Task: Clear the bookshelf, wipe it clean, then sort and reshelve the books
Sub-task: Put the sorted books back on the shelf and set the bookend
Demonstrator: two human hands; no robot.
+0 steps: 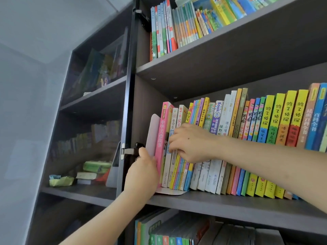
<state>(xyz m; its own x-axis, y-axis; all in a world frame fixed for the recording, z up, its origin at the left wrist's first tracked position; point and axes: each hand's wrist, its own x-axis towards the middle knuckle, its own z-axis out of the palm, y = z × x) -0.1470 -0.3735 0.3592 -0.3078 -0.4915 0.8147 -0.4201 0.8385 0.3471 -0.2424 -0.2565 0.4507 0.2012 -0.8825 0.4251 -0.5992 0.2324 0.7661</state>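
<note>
A long row of colourful books stands on the middle shelf of the dark bookcase. At its left end a white metal bookend leans against a pink book. My left hand holds the bookend's lower edge beside the pink book, fingers curled round it. My right hand reaches in from the right and its fingertips pinch the spines of the thin books next to the pink one.
More books fill the upper shelf and the lower shelf. An open glass door hangs at the left on a hinge. Behind it lie folded paper items and a green pouch.
</note>
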